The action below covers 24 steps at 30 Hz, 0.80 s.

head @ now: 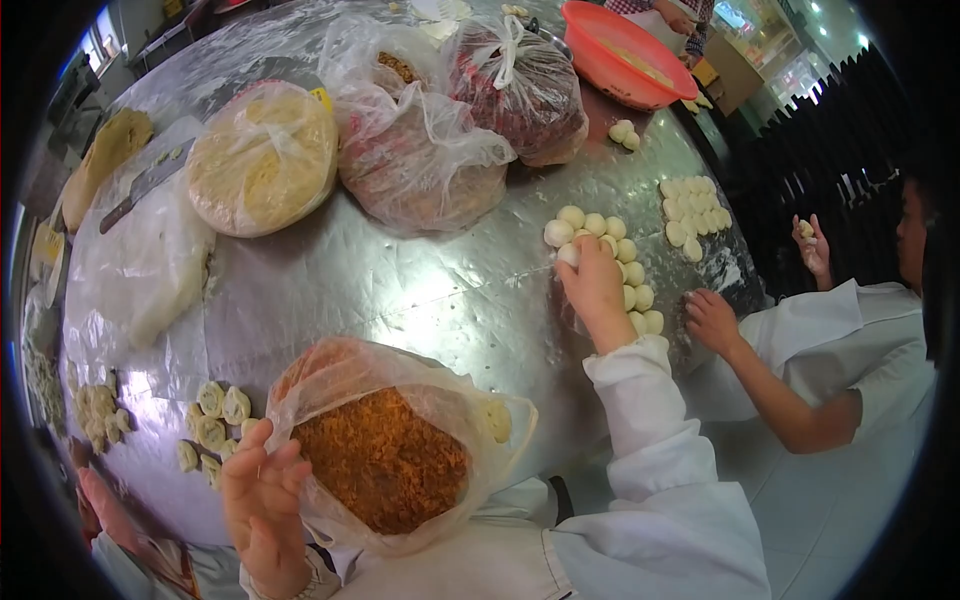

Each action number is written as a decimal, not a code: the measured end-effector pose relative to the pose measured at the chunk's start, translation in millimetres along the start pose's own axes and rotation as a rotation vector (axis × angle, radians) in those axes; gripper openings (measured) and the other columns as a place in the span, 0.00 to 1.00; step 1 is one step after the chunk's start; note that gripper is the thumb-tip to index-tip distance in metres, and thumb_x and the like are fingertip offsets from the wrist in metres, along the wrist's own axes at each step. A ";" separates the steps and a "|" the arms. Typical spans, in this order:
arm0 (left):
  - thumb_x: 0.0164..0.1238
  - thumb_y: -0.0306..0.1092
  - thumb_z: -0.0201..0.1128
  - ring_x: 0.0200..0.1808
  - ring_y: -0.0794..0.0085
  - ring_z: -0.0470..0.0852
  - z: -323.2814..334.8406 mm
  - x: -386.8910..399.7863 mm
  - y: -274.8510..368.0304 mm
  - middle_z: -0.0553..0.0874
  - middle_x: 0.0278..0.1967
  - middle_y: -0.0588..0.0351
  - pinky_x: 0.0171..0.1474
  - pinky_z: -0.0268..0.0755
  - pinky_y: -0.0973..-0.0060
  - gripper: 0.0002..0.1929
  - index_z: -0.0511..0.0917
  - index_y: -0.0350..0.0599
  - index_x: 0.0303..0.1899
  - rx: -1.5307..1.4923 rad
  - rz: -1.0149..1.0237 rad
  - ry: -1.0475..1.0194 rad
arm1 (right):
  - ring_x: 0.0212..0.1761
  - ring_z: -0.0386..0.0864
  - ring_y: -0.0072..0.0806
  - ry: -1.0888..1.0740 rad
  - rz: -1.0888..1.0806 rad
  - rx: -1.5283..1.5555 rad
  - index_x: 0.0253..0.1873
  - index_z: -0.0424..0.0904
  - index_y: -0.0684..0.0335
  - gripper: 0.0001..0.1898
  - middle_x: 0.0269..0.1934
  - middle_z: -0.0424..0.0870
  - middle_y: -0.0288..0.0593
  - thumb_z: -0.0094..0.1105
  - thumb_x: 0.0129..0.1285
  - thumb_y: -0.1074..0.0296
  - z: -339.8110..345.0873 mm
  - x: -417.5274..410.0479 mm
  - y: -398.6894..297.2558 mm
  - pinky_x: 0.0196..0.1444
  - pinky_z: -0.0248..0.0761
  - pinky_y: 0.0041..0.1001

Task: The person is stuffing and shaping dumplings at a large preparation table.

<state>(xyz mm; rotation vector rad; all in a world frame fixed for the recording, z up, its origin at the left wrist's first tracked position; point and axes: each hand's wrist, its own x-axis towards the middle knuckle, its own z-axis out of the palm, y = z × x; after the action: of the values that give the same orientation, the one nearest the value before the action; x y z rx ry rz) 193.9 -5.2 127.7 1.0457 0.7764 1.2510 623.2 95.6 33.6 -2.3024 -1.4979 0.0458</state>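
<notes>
My right hand (596,289) reaches to a group of round white dough balls (634,274) on the metal table, its fingertips on a ball at the group's near left side. Raised with its fingers apart, my left hand (266,502) holds nothing and is beside an open plastic bag of brown shredded filling (382,457). Flat dough rounds with filling (211,432) lie beyond the left hand. A pale dough disc (496,421) shows at the bag's right side.
Across the metal table (405,300) stand wrapped dough (262,161), bagged fillings (420,165), a dark tied bag (517,90) and a red basin (626,56). A knife (142,187) lies on plastic sheeting (139,277). At right, a co-worker's hand (712,319) rests near shaped dough pieces (694,210).
</notes>
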 end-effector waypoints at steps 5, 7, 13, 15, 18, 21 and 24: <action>0.74 0.47 0.55 0.64 0.57 0.73 2.2 -2.1 -2.4 0.60 0.71 0.38 0.63 0.70 0.65 0.32 0.58 0.36 0.69 -0.016 -0.014 -0.011 | 0.45 0.78 0.54 -0.022 -0.030 -0.055 0.48 0.73 0.66 0.17 0.47 0.76 0.56 0.66 0.59 0.65 8.6 -3.2 11.5 0.47 0.74 0.43; 0.75 0.47 0.55 0.64 0.57 0.73 3.2 -4.0 -2.1 0.60 0.71 0.38 0.63 0.70 0.66 0.31 0.58 0.35 0.69 -0.024 -0.022 -0.025 | 0.45 0.78 0.53 -0.005 -0.032 -0.075 0.48 0.73 0.66 0.17 0.47 0.76 0.57 0.66 0.59 0.65 11.1 -4.5 16.4 0.47 0.74 0.43; 0.72 0.46 0.58 0.64 0.55 0.73 -10.6 -27.2 16.4 0.62 0.70 0.39 0.64 0.68 0.66 0.33 0.58 0.31 0.68 0.001 0.007 0.139 | 0.49 0.76 0.54 0.125 -0.175 0.024 0.50 0.75 0.65 0.15 0.47 0.77 0.57 0.62 0.61 0.66 17.3 -13.8 -3.7 0.52 0.71 0.44; 0.74 0.41 0.56 0.64 0.57 0.73 -25.6 -37.3 17.9 0.64 0.69 0.41 0.63 0.69 0.67 0.31 0.58 0.31 0.68 -0.034 0.064 0.206 | 0.50 0.74 0.55 0.009 -0.149 -0.022 0.49 0.77 0.65 0.13 0.45 0.78 0.58 0.56 0.63 0.66 21.4 -10.1 21.4 0.54 0.69 0.45; 0.75 0.35 0.54 0.64 0.62 0.73 -53.2 -50.4 20.4 0.69 0.66 0.44 0.62 0.69 0.69 0.24 0.63 0.33 0.66 0.036 0.057 0.420 | 0.47 0.77 0.55 0.073 -0.331 -0.172 0.50 0.78 0.67 0.14 0.44 0.81 0.56 0.57 0.63 0.67 16.8 -3.2 48.9 0.51 0.71 0.45; 0.74 0.34 0.55 0.63 0.65 0.74 -83.5 -68.7 13.6 0.73 0.63 0.46 0.61 0.69 0.69 0.21 0.67 0.34 0.64 0.278 0.056 0.701 | 0.47 0.80 0.51 0.039 -0.372 -0.098 0.58 0.76 0.66 0.18 0.49 0.81 0.56 0.58 0.65 0.68 9.4 -0.7 62.9 0.51 0.73 0.39; 0.73 0.35 0.58 0.60 0.63 0.75 -114.9 -91.2 -0.4 0.76 0.59 0.45 0.60 0.69 0.67 0.20 0.70 0.34 0.61 0.694 0.010 0.907 | 0.44 0.82 0.40 0.043 -0.237 0.120 0.59 0.75 0.66 0.18 0.49 0.83 0.51 0.58 0.67 0.67 -32.0 -14.5 10.7 0.47 0.75 0.33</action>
<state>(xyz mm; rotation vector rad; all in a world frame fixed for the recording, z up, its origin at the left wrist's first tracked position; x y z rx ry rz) 72.7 -72.1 79.0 0.9767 2.0048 1.5033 633.9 69.3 56.9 -2.0080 -1.6871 0.0205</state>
